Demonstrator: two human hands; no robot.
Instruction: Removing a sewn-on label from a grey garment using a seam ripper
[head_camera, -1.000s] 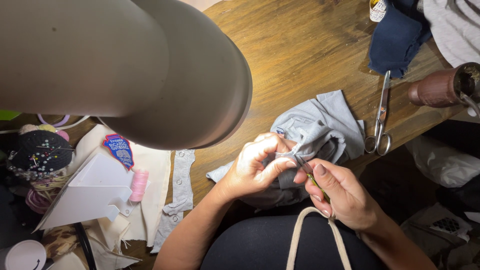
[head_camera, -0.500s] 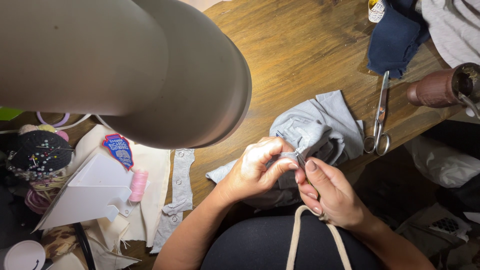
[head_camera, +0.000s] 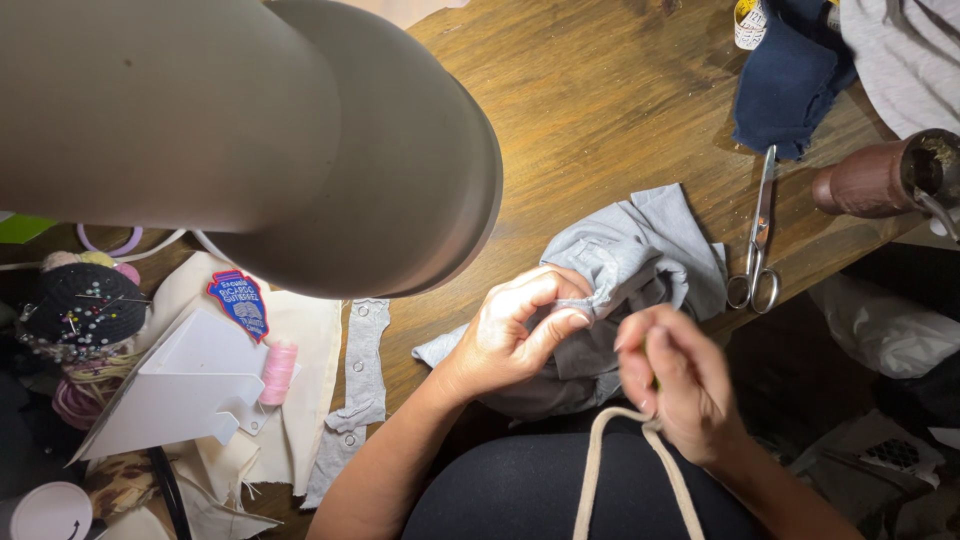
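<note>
My left hand (head_camera: 515, 330) pinches a fold of a crumpled light grey garment (head_camera: 640, 250) between thumb and fingers at the wooden table's (head_camera: 600, 100) near edge. Just to its right, my right hand (head_camera: 675, 390) is blurred with motion, its fingers closed around a small thin tool that is mostly hidden. A cream cord loop (head_camera: 600, 470) hangs below the right hand, over my dark lap.
A large beige lamp shade (head_camera: 250, 140) covers the upper left. Metal scissors (head_camera: 757, 240) lie right of the garment, near navy cloth (head_camera: 790, 75) and a brown vessel (head_camera: 880, 175). To the left lie a grey snap strip (head_camera: 360, 370), pink thread spool (head_camera: 279, 370), embroidered patch (head_camera: 238, 300) and pincushion (head_camera: 80, 305).
My right hand has drawn back from the pinched fold, down and to the right, and is now blurred. The left hand keeps its pinch on the grey garment.
</note>
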